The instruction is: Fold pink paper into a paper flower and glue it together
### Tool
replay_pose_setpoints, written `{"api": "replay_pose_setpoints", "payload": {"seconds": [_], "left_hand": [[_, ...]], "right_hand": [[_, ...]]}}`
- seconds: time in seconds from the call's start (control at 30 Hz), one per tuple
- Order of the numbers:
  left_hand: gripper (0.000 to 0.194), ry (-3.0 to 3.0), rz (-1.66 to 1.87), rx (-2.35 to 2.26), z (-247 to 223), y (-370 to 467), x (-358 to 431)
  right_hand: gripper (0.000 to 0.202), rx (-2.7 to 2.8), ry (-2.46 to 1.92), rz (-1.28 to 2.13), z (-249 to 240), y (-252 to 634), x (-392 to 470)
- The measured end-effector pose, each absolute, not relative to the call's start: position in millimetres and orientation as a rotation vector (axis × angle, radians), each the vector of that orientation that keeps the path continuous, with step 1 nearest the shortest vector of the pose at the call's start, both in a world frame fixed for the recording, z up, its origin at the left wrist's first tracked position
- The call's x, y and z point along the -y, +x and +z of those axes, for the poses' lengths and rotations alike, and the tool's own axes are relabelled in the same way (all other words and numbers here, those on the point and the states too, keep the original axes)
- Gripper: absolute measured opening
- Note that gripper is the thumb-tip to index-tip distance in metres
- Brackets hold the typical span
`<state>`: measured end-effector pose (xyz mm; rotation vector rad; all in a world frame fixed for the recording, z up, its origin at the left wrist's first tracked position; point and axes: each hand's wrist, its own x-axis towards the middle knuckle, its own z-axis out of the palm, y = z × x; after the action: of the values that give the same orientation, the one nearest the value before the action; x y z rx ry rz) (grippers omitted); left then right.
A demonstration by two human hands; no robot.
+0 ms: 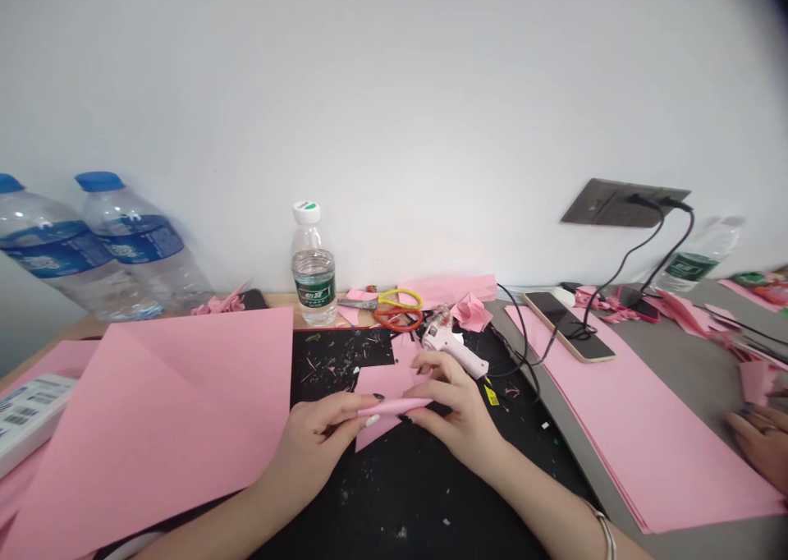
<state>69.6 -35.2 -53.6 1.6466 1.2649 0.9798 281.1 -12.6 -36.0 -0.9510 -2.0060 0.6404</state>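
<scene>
A small piece of pink paper (382,382) is held over the black mat, with a fold or rolled edge across its middle. My left hand (329,433) pinches the left end of that fold between thumb and fingers. At the other end, my right hand (452,400) grips the fold between thumb and forefinger, its other fingers curled above. Just behind my right hand lies a pale pink glue gun (459,351) with a black cord. Scissors (399,309) with a yellow and a red handle loop rest at the mat's far edge, beside a folded pink paper flower (471,312).
Large pink sheets (185,412) lie at left under a white box (30,420). A water bottle (314,273) stands by the wall, two larger bottles (139,240) at far left. Right, a phone (570,326) rests on stacked pink paper (652,445); another person's hand (760,445) is beyond.
</scene>
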Motion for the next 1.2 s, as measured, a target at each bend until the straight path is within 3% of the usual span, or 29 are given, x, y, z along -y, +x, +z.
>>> {"api": "replay_pose_setpoints", "payload": {"seconds": [0.13,0.3,0.47,0.7,1.2], "left_hand": [[0.021,1.456,1.059,-1.165,-54,68,34],[0.019,1.129,1.277,-0.952,-57,65,27],[0.023,1.118,1.066,-0.862,-55,67,23],[0.017,1.516,0.735,-1.090,-55,74,24],[0.031,1.720,0.676,-1.192,-54,74,23]], "right_hand": [[0.010,1.837,-0.978,0.979,-40,283,12],[0.013,1.171,-1.009,1.334,-44,286,4],[0.020,1.118,-1.020,1.680,-44,281,5],[0.018,1.577,-1.215,1.481,-49,270,13],[0.021,1.860,-1.230,1.298,-46,270,16]]}}
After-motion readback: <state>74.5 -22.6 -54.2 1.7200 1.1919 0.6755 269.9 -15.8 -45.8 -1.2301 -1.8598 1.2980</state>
